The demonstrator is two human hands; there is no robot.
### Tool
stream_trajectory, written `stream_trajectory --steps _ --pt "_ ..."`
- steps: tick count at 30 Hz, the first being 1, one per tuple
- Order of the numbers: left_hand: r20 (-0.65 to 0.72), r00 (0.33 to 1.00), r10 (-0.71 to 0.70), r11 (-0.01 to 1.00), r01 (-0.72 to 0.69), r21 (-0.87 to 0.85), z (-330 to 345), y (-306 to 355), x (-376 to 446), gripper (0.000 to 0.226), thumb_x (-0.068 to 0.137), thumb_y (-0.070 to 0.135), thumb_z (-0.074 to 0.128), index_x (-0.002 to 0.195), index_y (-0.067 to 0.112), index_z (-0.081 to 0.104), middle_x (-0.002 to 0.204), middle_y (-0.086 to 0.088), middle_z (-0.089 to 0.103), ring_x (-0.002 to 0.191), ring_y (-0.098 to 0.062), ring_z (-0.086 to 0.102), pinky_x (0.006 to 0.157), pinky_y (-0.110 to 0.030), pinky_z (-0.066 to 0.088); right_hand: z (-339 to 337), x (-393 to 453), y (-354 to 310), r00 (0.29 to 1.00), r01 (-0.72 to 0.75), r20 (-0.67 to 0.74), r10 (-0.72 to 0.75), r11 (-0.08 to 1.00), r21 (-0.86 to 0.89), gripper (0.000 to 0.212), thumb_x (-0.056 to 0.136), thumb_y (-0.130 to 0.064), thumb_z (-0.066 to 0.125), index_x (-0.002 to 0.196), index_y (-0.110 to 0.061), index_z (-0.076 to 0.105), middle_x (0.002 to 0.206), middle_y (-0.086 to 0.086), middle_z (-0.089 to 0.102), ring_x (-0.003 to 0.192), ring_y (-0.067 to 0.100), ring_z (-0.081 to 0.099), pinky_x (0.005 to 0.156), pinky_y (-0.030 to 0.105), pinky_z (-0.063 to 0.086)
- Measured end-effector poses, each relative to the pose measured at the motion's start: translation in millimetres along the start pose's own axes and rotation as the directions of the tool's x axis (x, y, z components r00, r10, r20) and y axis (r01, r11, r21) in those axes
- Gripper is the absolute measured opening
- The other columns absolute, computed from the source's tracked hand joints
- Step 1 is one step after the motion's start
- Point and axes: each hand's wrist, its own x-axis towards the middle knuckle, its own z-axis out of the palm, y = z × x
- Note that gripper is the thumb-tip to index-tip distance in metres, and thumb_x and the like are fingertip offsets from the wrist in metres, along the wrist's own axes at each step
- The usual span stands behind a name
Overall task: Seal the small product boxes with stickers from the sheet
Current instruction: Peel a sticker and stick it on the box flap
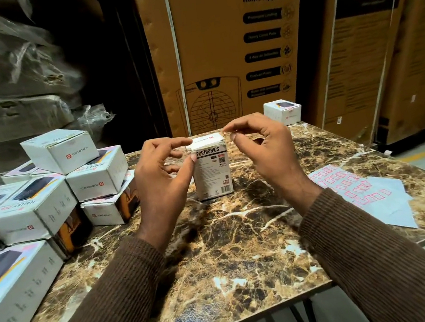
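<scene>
Head view: I see the small box (pixel 211 170) standing upright at mid-counter (pixel 221 257), long axis vertical. My left hand (pixel 164 174) steadies its side, thumb curled on it; my right hand (pixel 260 147) pinches at the top edge, sticker unclear. Sticker sheet (pixel 355 188) lies right.

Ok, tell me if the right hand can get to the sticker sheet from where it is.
Probably yes. The right hand is up at the upright box, and the sticker sheet lies flat on the table on that same side with nothing between them.
</scene>
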Motion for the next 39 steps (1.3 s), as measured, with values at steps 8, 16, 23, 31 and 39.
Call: stream_trajectory --steps 8,16,23,31,39 --pt "0.233 0.943 0.239 0.971 -0.228 -0.074 34 36 -29 0.013 0.094 0.009 0.071 0.105 0.015 0.074 0.102 0.004 0.066 0.092 -0.007 0.062 0.076 -0.015 0.049 -85 -9 -17 0.991 -0.096 0.102 0.085 0.989 0.113 0.014 0.098 -0.015 0.073 0.111 -0.017 0.078 0.104 -0.001 0.077 0.098 0.020 0.071 0.081 0.033 0.058" --pt "0.611 0.765 0.204 0.978 -0.179 -0.103 80 41 -45 0.026 0.103 0.037 0.061 0.123 0.027 0.073 0.124 0.013 0.070 0.112 0.001 0.060 0.104 -0.039 0.051 -177 -23 21 0.916 -0.161 0.328 0.231 0.960 -0.228 0.014 0.092 -0.013 0.078 0.099 -0.024 0.082 0.091 -0.006 0.080 0.082 0.015 0.073 0.072 0.028 0.056" --pt "0.747 0.631 0.210 0.972 -0.213 -0.093 108 59 -45 0.037 0.106 0.045 0.058 0.133 0.023 0.069 0.133 0.009 0.066 0.119 -0.004 0.059 0.104 -0.038 0.053 -193 -31 49 0.840 -0.079 0.450 0.303 0.889 -0.451 0.020 0.090 -0.010 0.082 0.097 -0.029 0.082 0.091 -0.014 0.077 0.085 0.001 0.071 0.076 0.018 0.054" --pt "0.806 0.540 0.242 0.958 -0.263 -0.111 123 69 -50 0.041 0.104 0.057 0.055 0.133 0.031 0.070 0.136 0.011 0.061 0.122 -0.003 0.056 0.102 -0.039 0.053 -190 -32 59 0.775 0.105 0.588 0.230 0.871 -0.479 0.009 0.088 -0.027 0.085 0.094 -0.030 0.081 0.090 -0.017 0.071 0.088 0.002 0.067 0.078 0.036 0.059" --pt "0.799 0.544 0.255 0.954 -0.278 -0.115 121 71 -52 0.039 0.105 0.055 0.055 0.131 0.032 0.072 0.135 0.011 0.062 0.121 -0.003 0.057 0.100 -0.039 0.053 -181 -27 64 0.680 0.290 0.709 0.187 0.820 -0.493 0.004 0.093 -0.029 0.079 0.096 -0.028 0.078 0.094 -0.017 0.066 0.088 0.002 0.062 0.078 0.031 0.050"
